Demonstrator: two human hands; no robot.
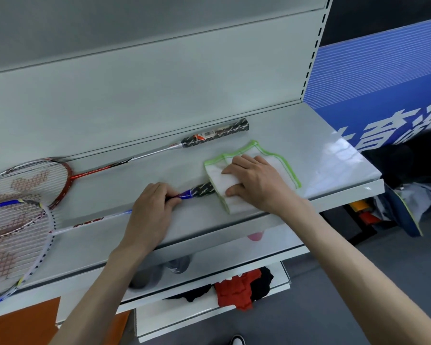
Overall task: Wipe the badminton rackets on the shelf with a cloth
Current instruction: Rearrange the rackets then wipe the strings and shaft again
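1. shelf (321, 145): white metal, glossy; two badminton rackets and one cloth were carried on it.
2. near racket (90, 224): white and blue frame, laid flat along the front of the shelf, head at the left, handle toward the right; the handle end was covered by the cloth.
3. far racket (144, 156): red frame, laid along the back wall, its black grip (219, 131) well apart from both hands; no wiping of it was in hand.
4. cloth (279, 168): white with green edging, folded over the near racket's handle.
5. left hand (151, 207): fingers (171, 199) were closed around the near racket at the blue cone where shaft meets handle, pinning it to the shelf.
6. right hand (255, 181): laid palm-down on the cloth, its fingers spread and only lightly curled, thumb tucked at the cloth's near edge; the cloth was pressed rather than gripped.
7. handling note, as judgement: the handle would be best wiped if the cloth were wrapped around the grip and drawn along its length, the left-hand hold being kept firm so that the racket was not dragged or rolled toward the shelf edge.
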